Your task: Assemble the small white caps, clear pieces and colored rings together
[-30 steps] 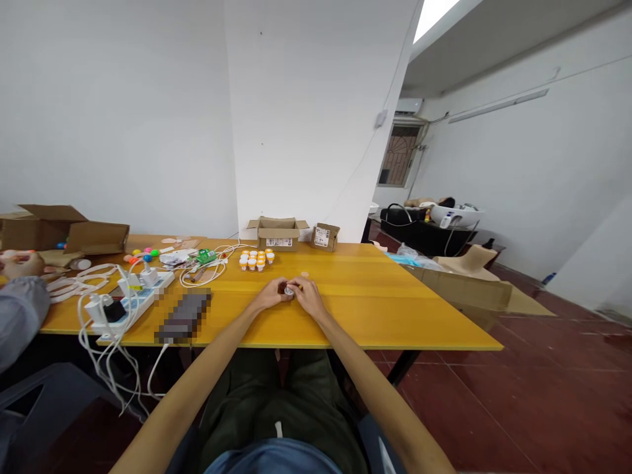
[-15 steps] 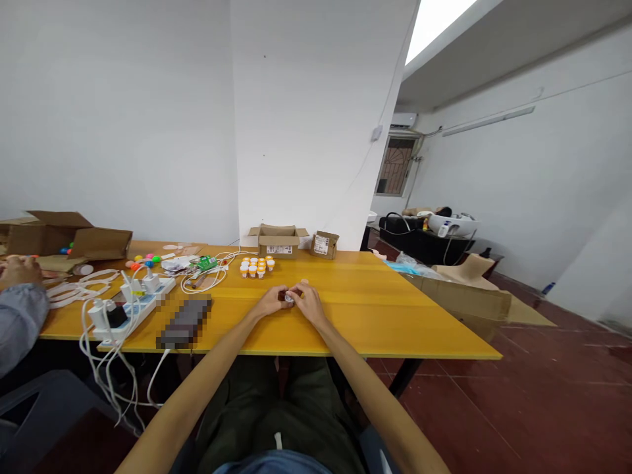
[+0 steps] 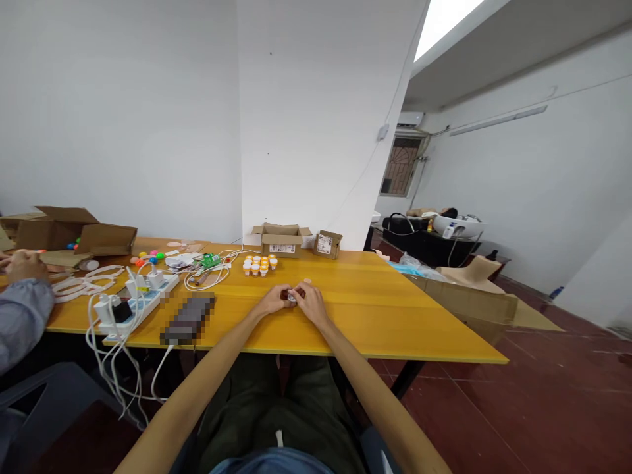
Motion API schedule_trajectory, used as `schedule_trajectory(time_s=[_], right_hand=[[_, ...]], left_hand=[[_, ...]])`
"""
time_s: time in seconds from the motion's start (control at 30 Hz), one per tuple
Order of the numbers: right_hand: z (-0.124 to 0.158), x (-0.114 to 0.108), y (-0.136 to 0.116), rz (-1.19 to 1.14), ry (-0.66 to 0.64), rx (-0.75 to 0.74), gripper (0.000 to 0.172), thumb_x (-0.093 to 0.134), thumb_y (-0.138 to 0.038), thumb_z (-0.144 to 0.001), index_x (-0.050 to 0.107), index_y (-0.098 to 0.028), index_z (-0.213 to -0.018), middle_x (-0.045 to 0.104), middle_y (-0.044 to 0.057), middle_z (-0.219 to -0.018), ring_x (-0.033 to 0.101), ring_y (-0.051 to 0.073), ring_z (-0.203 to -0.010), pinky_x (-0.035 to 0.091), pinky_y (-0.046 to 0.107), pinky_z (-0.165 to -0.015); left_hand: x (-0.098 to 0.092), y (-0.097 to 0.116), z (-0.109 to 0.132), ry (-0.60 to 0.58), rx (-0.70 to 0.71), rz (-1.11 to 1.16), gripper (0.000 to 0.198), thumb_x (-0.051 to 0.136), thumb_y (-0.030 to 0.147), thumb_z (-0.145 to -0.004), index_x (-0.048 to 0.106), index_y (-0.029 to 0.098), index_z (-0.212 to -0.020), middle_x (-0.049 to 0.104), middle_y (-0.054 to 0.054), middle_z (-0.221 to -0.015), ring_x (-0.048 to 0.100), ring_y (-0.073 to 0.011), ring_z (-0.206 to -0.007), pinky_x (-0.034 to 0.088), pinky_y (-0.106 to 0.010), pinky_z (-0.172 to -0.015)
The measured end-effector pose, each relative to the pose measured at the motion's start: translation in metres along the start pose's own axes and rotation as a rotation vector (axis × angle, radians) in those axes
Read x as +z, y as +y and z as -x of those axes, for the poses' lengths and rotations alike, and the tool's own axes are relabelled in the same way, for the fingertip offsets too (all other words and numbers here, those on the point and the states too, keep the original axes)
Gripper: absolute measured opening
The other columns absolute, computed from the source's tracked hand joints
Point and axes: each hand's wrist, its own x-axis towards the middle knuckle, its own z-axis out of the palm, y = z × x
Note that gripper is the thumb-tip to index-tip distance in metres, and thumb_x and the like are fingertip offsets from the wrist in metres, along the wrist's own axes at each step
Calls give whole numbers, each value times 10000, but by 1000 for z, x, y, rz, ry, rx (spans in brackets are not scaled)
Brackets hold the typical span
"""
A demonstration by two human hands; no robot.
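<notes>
Over the middle of the wooden table, my left hand (image 3: 274, 300) has its fingers closed around a small round whitish thing (image 3: 291, 298), perhaps a little cup or jar. My right hand (image 3: 310, 301) meets it from the other side, fingertips pinched on the same thing. Fingers cover most of it, so its exact kind is unclear. A small pale orange disc (image 3: 307, 281) shows just beyond the right fingers. Farther back on the left, several small jars (image 3: 260, 266) with orange-and-white tops stand in a tight cluster.
Two cardboard boxes, one open (image 3: 281, 241) and one smaller (image 3: 327, 244), stand at the back. Left lie a blurred-out phone (image 3: 187, 319), a power strip (image 3: 143, 306) with cables, and coloured balls (image 3: 151, 255). At far left, another person's hand (image 3: 27, 266) works beside an open carton (image 3: 106, 242).
The camera view has shifted slightly, so the surroundings sit a little farther right. Both my hands stay together on the small round thing.
</notes>
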Motion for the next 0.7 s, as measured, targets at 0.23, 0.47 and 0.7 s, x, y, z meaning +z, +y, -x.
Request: schedule_trajectory(time_s=[0.23, 0.47, 0.7], right_hand=[[0, 0, 3, -13, 0, -38, 162, 623, -323, -877, 662, -252, -737, 708, 36, -755, 639, 214, -722, 468, 299, -664], [1, -2, 0, -75, -18, -61, 167, 584, -260, -885, 662, -245, -738, 704, 29, -780, 631, 204, -758, 478, 290, -717], [1, -1, 3, -120, -39, -88, 179, 555, -233, -879, 687, -239, -758, 697, 30, -787, 622, 205, -767, 485, 294, -719]], left_hand=[[-1, -4, -1, -18, 9, -10, 261, 807, 304, -601, 632, 161, -732, 579, 23, -676, 519, -132, -668, 420, -250, -629], [-2, -4, -2, -30, 5, 3, 227, 808, 252, -598, 637, 157, -713, 598, 32, -686, 556, -142, -713, 460, -273, -712], [-4, -8, -4, -26, -18, -15, 249, 817, 269, -590, 661, 158, -748, 617, 21, -704, 566, -155, -731, 457, -285, -735]])
